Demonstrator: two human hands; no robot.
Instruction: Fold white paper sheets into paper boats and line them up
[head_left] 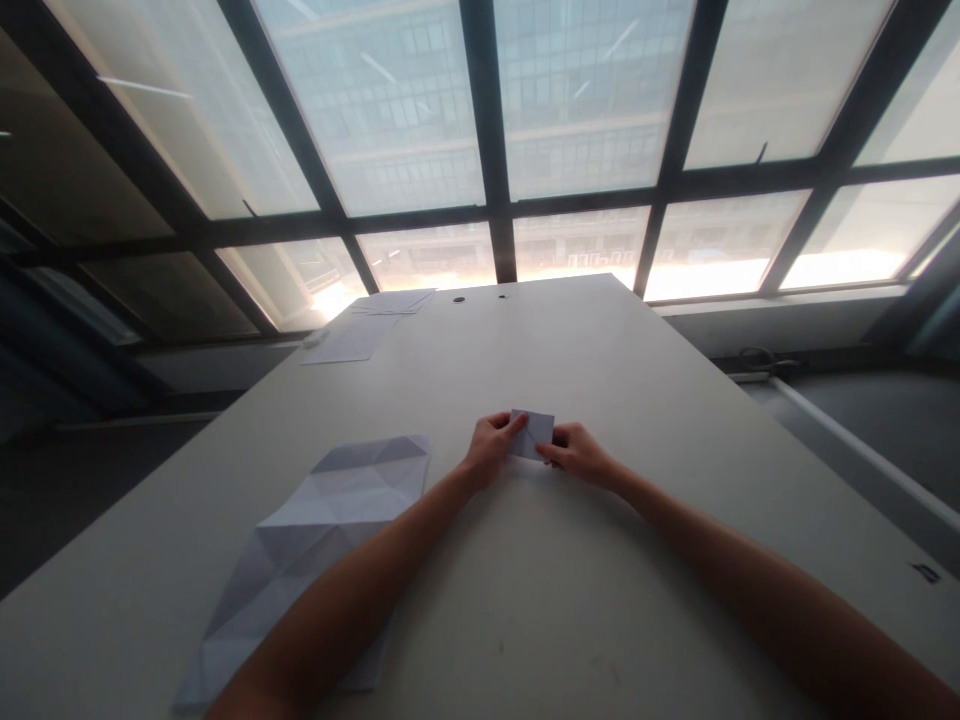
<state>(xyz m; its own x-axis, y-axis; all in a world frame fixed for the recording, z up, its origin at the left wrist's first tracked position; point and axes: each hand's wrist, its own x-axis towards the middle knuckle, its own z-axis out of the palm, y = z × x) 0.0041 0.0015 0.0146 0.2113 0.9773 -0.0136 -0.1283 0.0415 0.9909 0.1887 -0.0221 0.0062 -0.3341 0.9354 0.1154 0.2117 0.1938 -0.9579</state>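
A small folded piece of white paper (534,432), roughly square, is held between my two hands just above the table. My left hand (493,443) pinches its left side, with the thumb lying on the near face. On the other side, my right hand (579,449) grips the lower right corner between thumb and fingers. A diagonal crease or edge shows faintly on the paper's face. To the left, a large creased sheet of paper (337,490) lies unfolded on the table, and my left forearm partly covers it.
The white table (637,380) stretches away toward tall windows with dark frames. Several flat paper sheets (349,338) lie at its far left. Two small holes sit near the far edge. A small dark mark or object (925,572) is at the right edge.
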